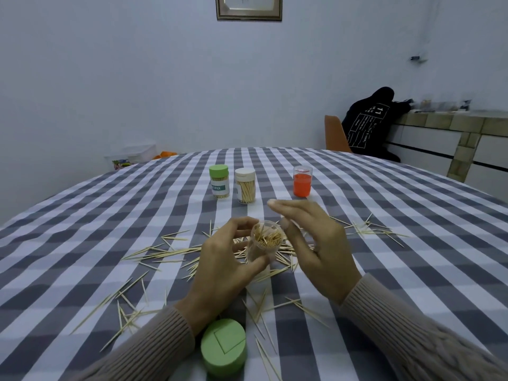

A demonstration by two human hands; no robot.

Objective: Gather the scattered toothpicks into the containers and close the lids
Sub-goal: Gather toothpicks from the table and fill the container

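**Open toothpick jar held over the pile**

Head view: the left hand [220, 259] has its fingers and thumb curled round a clear open container [265, 242], packed with toothpicks and lifted just above the checked desk [82, 215]. The right hand [316, 243] hovers at the jar's 3 o'clock, fingers straight and relaxed, gripping nothing as far as I can see. Loose toothpicks [170, 250] lie scattered under and around both hands, mostly from 9 through 6 o'clock, plus a bunch at 3 o'clock. A green lid [224, 347] sits at 6 o'clock by the left sleeve. At 12 o'clock stand a green-capped jar [219, 185], a white-capped jar [245, 189] and a red container [302, 181], well apart from the hands.
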